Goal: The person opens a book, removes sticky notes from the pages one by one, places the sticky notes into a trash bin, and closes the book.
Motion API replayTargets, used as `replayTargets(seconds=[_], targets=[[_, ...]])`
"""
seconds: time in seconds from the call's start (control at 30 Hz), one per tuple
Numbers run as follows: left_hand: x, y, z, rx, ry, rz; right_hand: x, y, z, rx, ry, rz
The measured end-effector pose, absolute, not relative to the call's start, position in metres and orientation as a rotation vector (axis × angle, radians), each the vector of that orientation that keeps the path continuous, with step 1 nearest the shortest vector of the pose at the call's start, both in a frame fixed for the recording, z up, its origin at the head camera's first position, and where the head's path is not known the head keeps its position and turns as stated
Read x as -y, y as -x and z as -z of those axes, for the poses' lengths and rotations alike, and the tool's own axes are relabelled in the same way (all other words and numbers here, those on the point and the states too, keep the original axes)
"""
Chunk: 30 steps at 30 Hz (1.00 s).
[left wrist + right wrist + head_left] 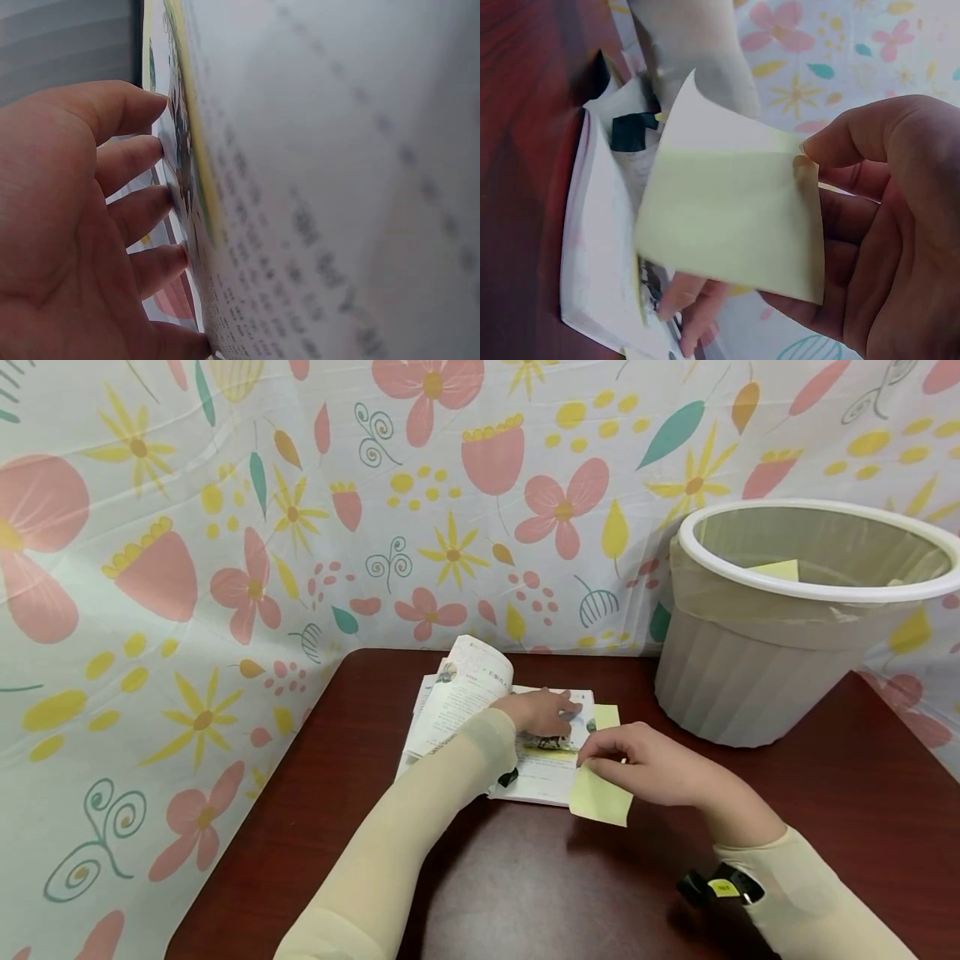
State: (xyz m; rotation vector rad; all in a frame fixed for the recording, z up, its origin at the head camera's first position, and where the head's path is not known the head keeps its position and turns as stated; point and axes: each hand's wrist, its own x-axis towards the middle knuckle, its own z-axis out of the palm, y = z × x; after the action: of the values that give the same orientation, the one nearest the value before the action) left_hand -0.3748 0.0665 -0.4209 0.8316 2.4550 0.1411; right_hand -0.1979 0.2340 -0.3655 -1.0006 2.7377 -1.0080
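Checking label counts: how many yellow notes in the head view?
3 visible: one yellow note pinched in the right hand, a second note at the right edge of the open book, a third note inside the bin. More may be hidden in book or bin.

passage: table nearside of book, between sleeves | blocks: bin right rear, curtain behind

Cream sleeves, black wrist-worn devices, a yellow label on the right one
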Motion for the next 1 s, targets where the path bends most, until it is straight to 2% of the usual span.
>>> replayTargets(seconds=[0.53,0.7,1.0], targets=[[-0.071,0.369,0.415,-2.461,-0.869,-0.146,-0.248,0.184,0.333,-2.834,1.072,1.099],[-0.071,0.366,0.411,-2.44,-0.829,-0.124,-0.253,0.18,0.302,-2.907,1.131,0.988],[-0.062,0.368,0.417,-2.417,-0.866,-0.193,-0.266,0.181,0.221,-3.036,1.285,0.669]])
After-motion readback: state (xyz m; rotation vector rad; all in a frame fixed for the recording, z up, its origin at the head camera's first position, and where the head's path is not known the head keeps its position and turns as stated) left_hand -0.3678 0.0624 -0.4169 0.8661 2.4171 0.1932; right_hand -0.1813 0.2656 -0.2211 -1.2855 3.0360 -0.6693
